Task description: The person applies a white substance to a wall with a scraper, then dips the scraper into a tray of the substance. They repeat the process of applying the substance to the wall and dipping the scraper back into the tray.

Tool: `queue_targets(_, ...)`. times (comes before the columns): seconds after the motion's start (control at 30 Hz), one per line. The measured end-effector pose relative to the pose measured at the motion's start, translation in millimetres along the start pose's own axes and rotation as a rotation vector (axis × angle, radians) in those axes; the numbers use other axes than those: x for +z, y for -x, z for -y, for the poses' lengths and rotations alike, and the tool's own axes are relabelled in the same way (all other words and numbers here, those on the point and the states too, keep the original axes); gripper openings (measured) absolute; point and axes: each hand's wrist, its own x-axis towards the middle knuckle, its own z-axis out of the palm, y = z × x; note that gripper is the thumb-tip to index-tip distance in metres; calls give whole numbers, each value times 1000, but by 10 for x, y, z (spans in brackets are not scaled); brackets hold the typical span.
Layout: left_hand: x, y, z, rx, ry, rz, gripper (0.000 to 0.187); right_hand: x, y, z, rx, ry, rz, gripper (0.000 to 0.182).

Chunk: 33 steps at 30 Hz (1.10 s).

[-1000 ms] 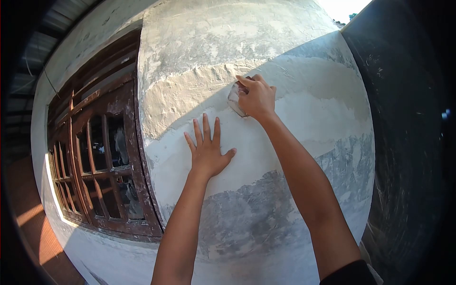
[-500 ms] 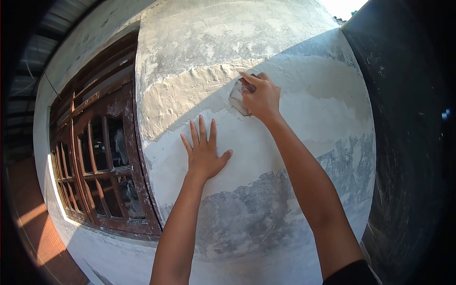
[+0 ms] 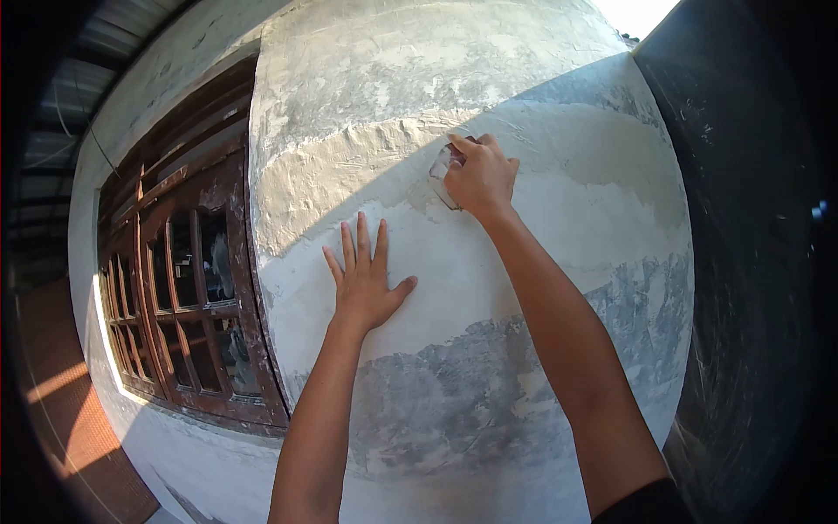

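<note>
My left hand (image 3: 367,284) is spread with its fingers apart, its palm against the pale, smooth band of plaster on the wall (image 3: 463,279). Up and to the right, my right hand (image 3: 485,179) is closed around a scraper (image 3: 443,182) with a whitish flat blade and a dark reddish part near the fingers. The blade lies against the wall, where the smooth band meets a rougher cream plaster strip (image 3: 332,170). My palm and fingers hide much of the scraper.
A brown wooden window (image 3: 188,288) with small panes and paint specks is set in the wall at left. A dark surface (image 3: 742,262) stands beyond the wall's right edge. Below the pale plaster is a patchy grey area (image 3: 454,397). Sunlight falls across the upper wall.
My left hand appears slightly lower and further left against the wall. My right hand stays in nearly the same spot with the scraper, its blade turned slightly. The view has shifted a little.
</note>
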Motion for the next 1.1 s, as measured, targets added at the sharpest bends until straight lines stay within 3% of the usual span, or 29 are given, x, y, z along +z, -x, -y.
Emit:
queue_targets(0.07, -16, -4, -12, -8, 5, 0, 99, -53, -74, 17, 51, 114, -36, 43)
queue_targets(0.17, -15, 2, -8, -7, 0, 6, 99, -45, -74, 0, 20, -29, -65, 44)
queue_targets(0.23, -16, 2, -11, 0, -3, 0, 99, -20, -36, 57, -7, 86, 84, 45)
queue_targets(0.27, -20, 1, -10, -1, 2, 4, 99, -62, -48, 52, 90, 102, 66, 45)
queue_targets(0.4, -42, 0, -21, -16, 6, 25, 100, -20, -94, -24, 95, 33, -56, 44)
queue_targets(0.5, -23, 2, -20, -17, 16, 12, 101, -8, -48, -5, -13, 57, 90, 44)
queue_targets(0.6, -26, 7, -21, -11, 23, 6, 100, -58, -84, 32, 159, 53, -66, 43)
queue_targets(0.7, -54, 12, -31, -2, 34, 9, 99, 60, -62, 97, 37, -66, -108, 43)
queue_targets(0.77, -50, 15, -35, 0, 37, 12, 99, 148, -35, 150, -77, 38, 52, 42)
queue_targets(0.83, -60, 3, -20, 7, 32, 18, 98, 63, -114, 181, 28, 105, 39, 42)
queue_targets(0.9, -51, 10, -14, 12, 40, 21, 98, -20, -176, 150, 128, 114, -152, 42)
queue_targets(0.97, -25, 12, 4, 16, 33, 22, 98, 68, -87, 224, 138, 35, -146, 41)
queue_targets(1.03, -27, -2, -3, 25, 34, 17, 98, 164, 48, 317, -111, 65, 11, 36)
queue_targets(1.1, -51, 4, -6, 12, 43, 43, 98, 113, 18, 292, -40, 182, 49, 35)
